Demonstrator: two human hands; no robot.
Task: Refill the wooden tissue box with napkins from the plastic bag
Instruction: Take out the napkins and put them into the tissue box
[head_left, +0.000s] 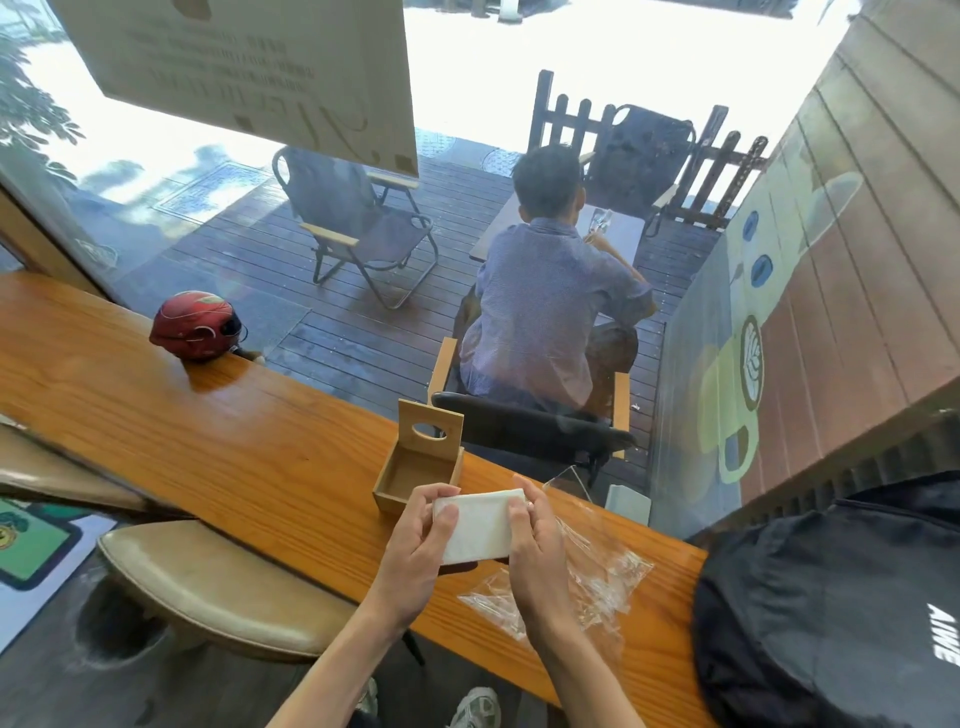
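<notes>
We hold a stack of white napkins (475, 526) between our two hands, just above the table (208, 441). The left hand (415, 540) takes the left end, with the thumb on top and the other fingers (441, 491) curled around the far edge. The right hand (535, 540) takes the right end in the same way, so both hands are closed on the stack.

The box (418, 467) stands on the table just behind the napkins, close to the left hand. Its lid (430, 430) (the one with the oval slot) is raised upright at the far side, and the inside looks empty. The napkins are not in the box; they are in front of its near wall.

The bag (587, 571) lies flat and crumpled on the table under and to the right of the right hand. It is clear, and we cannot tell if anything is left in it.

Further right a black backpack (831, 597) rests on the table end. Far to the left a red helmet (195, 325) sits by the window. A stool (218, 587) stands below the table edge.
</notes>
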